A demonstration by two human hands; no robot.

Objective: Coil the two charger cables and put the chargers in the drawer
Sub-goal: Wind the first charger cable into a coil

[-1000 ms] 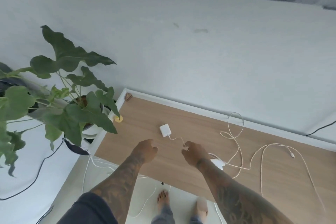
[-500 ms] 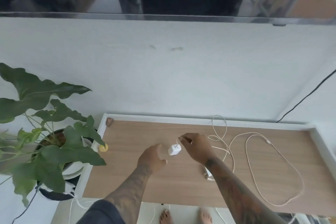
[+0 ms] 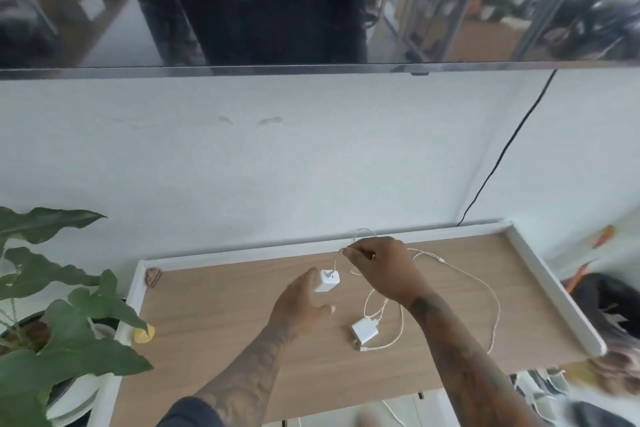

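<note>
head view: right hand (image 3: 377,265) pinched thin white cable (image 3: 335,262), dangling small white cube charger (image 3: 327,281); left hand (image 3: 299,305) spread open beneath; swinging charger could snag loose loops.

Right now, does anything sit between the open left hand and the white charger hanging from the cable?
Nothing visible does. The left hand is open just beside the hanging charger, which dangles from the cable pinched by the right hand. The second charger lies on the desk, off that path.

White chargers (image 3: 328,281) and cream cables (image 3: 478,282), wood-grain desk (image 3: 221,333), green plant (image 3: 65,333)
</note>
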